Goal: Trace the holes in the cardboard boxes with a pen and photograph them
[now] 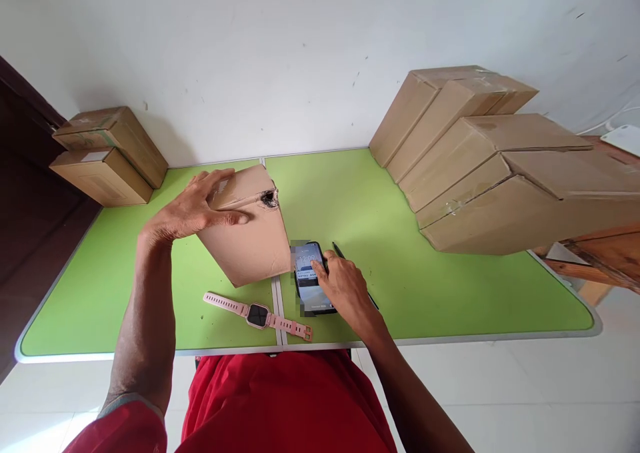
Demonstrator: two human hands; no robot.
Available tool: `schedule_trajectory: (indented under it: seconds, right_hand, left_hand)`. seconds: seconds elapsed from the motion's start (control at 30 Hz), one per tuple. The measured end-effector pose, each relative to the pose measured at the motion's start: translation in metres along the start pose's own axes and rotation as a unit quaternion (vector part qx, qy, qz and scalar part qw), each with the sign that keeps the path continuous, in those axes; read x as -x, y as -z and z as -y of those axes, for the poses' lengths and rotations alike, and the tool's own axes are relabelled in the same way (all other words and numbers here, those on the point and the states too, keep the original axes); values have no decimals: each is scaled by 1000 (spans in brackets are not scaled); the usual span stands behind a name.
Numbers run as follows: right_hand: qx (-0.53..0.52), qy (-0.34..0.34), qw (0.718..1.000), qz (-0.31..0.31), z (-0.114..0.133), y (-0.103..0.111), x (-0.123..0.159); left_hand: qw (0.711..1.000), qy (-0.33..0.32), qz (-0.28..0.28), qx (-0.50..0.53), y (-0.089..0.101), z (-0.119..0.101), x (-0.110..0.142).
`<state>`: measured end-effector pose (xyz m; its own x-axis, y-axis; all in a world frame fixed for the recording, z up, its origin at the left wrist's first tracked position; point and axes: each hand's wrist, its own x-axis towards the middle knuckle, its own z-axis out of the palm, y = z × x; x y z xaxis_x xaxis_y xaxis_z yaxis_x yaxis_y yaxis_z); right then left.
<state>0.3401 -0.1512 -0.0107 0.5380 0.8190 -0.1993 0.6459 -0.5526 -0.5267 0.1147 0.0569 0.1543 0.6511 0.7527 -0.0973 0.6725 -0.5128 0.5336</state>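
My left hand (pixel 197 206) grips a cardboard box (pixel 250 240) at its upper left, with the thumb on the near face and the fingers over the top. A dark, torn hole shows at the box's upper right corner. My right hand (pixel 345 286) is on the right side of a smartphone (pixel 313 300), one digit over its lit screen and the others curled at the edge. The screen reads about 12:09. A pink smartwatch (pixel 258 316) lies stretched out in front of the box. Partly behind my right hand is a thin black pen (pixel 373 301).
Two cardboard boxes (pixel 103 176) sit at the back left of the green table (pixel 360 206). Several larger cardboard boxes (pixel 465 173) lean in a row on the right. A white wall (pixel 280 60) rises behind. A white device (pixel 623 138) lies at far right.
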Motion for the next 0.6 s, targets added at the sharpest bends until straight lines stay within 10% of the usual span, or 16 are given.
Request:
schedule_trajectory:
  seconds: [0.2, 0.33, 0.47, 0.6]
  right_hand:
    - [-41, 115, 992, -34, 28, 19, 4]
    - [-285, 273, 919, 9, 61, 27, -24]
    - [-452, 257, 835, 180, 87, 19, -62]
    - [-501, 226, 815, 184, 90, 10, -84]
  left_hand:
    - [1000, -4, -3, 1, -3, -3, 4]
    - [999, -25, -2, 20, 2, 5, 5]
    - [986, -69, -69, 137, -3, 31, 11]
    - [955, -43, -188, 225, -45, 64, 24]
